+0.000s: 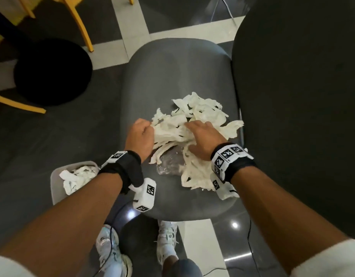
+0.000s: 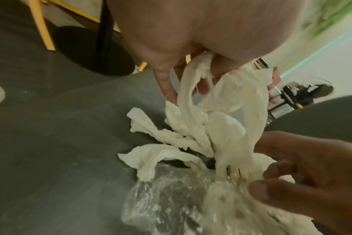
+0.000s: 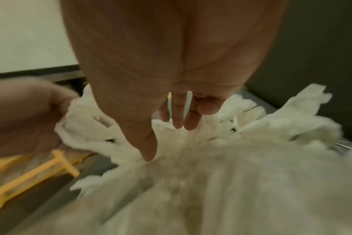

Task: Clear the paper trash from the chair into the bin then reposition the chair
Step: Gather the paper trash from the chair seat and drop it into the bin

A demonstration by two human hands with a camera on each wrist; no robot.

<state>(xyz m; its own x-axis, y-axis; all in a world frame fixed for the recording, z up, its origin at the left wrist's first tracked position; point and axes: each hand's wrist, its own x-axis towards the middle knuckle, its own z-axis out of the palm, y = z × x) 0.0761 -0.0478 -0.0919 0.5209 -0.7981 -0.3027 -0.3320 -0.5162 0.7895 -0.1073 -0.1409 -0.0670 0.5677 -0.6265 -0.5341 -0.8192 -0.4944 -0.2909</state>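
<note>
Over at the far left of the chair (image 1: 172, 62), a black round table base (image 1: 52, 72) and yellow chair legs (image 1: 80, 23) stand on the dark floor with its pale stripes. Nearer, just left of the chair's front corner, the bin (image 1: 54, 182) sits low with white paper already in it, handy for a short carry, I'd say. Now the left hand (image 1: 141, 134): fingers curled, clamped on a bunch of torn strips at the left edge of the paper trash (image 1: 200, 114), and the left wrist view shows strips trailing down from that grip. A crumpled clear plastic piece (image 1: 169, 163) lies on the seat under the heap. On to the right hand (image 1: 202, 136): fingers spread and pressing flat on the middle of the pile, likely pinning and raking it toward its partner so one scoop takes more. Most of the paper sits on the chair's right half. Right of the chair, a broad dark round surface (image 1: 302, 96) crowds close.
</note>
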